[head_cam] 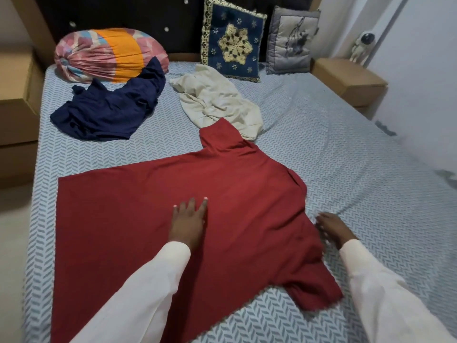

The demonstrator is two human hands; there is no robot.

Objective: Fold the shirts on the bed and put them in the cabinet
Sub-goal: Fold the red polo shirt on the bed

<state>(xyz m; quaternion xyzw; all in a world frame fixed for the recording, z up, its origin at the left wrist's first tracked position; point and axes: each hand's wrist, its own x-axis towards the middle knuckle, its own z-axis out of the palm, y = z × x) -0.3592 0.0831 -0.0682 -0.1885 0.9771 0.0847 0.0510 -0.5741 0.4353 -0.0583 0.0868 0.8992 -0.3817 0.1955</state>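
Observation:
A red shirt [138, 219] lies spread flat across the near half of the bed [346, 157], one sleeve toward the pillows and one toward me. My left hand [189, 222] presses flat on its middle with straight fingers. My right hand [332, 227] rests on the sheet at the shirt's right edge, by the collar, its fingers blurred and holding nothing that I can see. A crumpled navy shirt [108, 112] lies at the back left. A crumpled cream shirt [217, 100] lies behind the red one, touching its far sleeve.
A round multicoloured bolster [108, 53], a blue embroidered cushion [232, 43] and a grey cushion [291, 40] line the dark headboard. Wooden side units stand at the left [17, 100] and back right [348, 78]. A white wall runs along the right.

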